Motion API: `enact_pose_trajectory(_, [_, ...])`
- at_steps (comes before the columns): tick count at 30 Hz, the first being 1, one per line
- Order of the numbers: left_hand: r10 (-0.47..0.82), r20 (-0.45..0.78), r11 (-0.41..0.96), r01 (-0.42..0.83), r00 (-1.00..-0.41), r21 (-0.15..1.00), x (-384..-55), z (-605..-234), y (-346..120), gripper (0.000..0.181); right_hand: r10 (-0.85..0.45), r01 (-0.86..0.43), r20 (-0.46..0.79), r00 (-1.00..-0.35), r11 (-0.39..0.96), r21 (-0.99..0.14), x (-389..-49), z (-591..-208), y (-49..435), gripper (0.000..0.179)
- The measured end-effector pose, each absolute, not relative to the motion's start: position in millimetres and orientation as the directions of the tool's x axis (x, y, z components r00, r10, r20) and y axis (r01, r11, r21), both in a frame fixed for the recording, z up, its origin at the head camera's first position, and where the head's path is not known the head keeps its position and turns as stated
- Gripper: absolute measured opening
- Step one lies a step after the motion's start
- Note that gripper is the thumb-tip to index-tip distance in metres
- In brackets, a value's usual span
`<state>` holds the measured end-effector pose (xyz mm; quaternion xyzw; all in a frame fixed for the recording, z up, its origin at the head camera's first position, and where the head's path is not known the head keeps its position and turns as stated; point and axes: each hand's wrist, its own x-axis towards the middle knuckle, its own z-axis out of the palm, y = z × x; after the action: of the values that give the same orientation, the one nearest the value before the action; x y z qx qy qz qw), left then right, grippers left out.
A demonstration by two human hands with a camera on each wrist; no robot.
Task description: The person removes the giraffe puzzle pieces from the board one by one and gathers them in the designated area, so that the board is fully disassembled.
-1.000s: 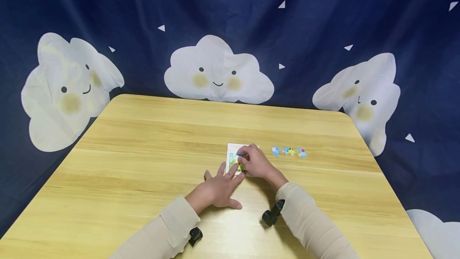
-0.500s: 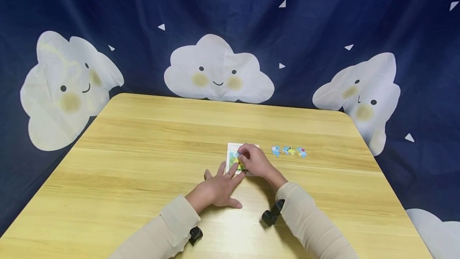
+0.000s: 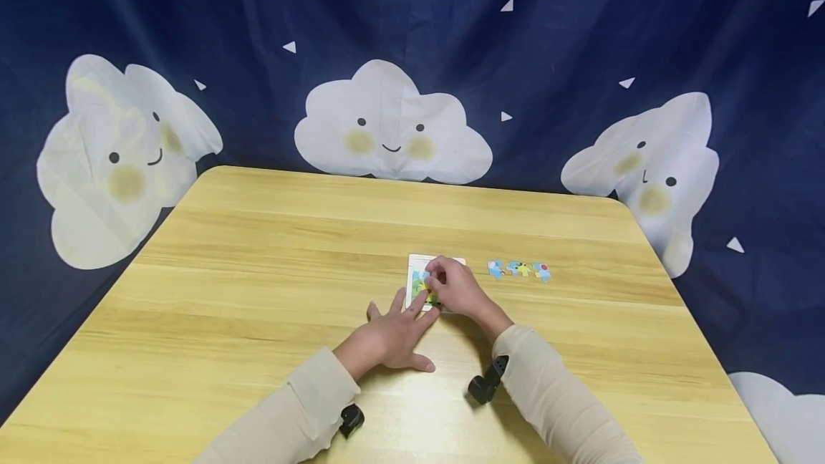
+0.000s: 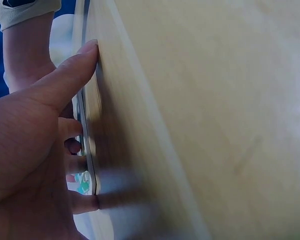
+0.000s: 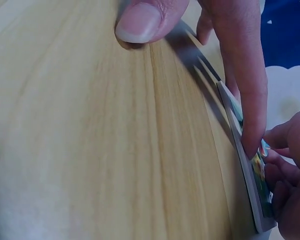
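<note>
A small jigsaw puzzle board [image 3: 419,261] with a white border and a green, yellow and blue picture lies on the table. My left hand [image 3: 396,340] is spread flat, its fingertips resting on the board's near left edge and its thumb out to the side. Over the board's right half, my right hand [image 3: 459,290] pinches a small puzzle piece [image 5: 264,148] between thumb and fingers. The piece is mostly hidden by the fingers; its colourful edge shows in the right wrist view. Part of the picture is covered by both hands.
Several loose blue and yellow puzzle pieces [image 3: 520,270] lie in a row to the right of the board. The wooden table [image 3: 258,271] has rounded far corners, and a dark blue curtain [image 3: 541,34] with white clouds hangs behind it.
The right hand has shifted very slightly at the same spot over the board. The left hand and the loose pieces stay where they were.
</note>
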<state>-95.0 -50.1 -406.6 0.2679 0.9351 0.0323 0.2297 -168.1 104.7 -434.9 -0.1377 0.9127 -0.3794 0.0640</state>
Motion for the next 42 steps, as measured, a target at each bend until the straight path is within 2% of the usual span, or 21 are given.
enact_pose_trajectory(7, [0.518,-0.412,0.854,0.484,-0.75,0.192,-94.8,-406.7,-50.5,0.091,-0.299,-0.202,-0.012,-0.954,0.671,-0.713,-168.1,-435.7,102.5,0.004])
enact_pose_trajectory(28, [0.514,-0.417,0.856,0.476,-0.75,0.2,-94.1,-404.3,-51.8,0.09,-0.281,-0.186,-0.007,-0.96,0.655,-0.732,-167.9,-436.7,100.5,0.009])
enact_pose_trajectory(42, [0.517,-0.412,0.855,0.48,-0.75,0.198,-94.6,-405.1,-51.8,0.09,-0.218,-0.142,-0.011,-0.976,0.673,-0.726,-170.4,-435.1,95.8,0.008])
